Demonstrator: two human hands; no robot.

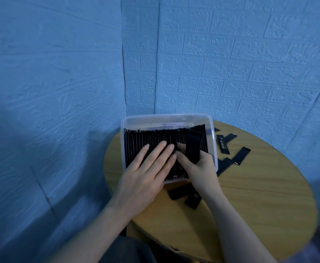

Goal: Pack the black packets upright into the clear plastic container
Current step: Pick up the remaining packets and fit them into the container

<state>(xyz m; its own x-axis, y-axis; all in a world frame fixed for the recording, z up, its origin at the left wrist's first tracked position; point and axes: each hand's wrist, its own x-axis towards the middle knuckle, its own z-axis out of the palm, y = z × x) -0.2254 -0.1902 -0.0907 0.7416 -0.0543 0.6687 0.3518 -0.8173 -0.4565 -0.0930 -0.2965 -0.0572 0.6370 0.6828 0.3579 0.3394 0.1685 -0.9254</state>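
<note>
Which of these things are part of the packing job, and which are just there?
Part of the job:
- clear plastic container
- packed row of packets
- packet bundle gripped by right hand
- left hand, flat on the row
- loose packets

Just there:
- round wooden table
- blue wall

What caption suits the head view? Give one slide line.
Left hand presses the upright packets in the clear container while right hand slots in another packet.

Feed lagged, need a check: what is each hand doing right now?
Left hand: open, fingers flat on the packed packets in the container.
Right hand: gripping a packet.
</note>
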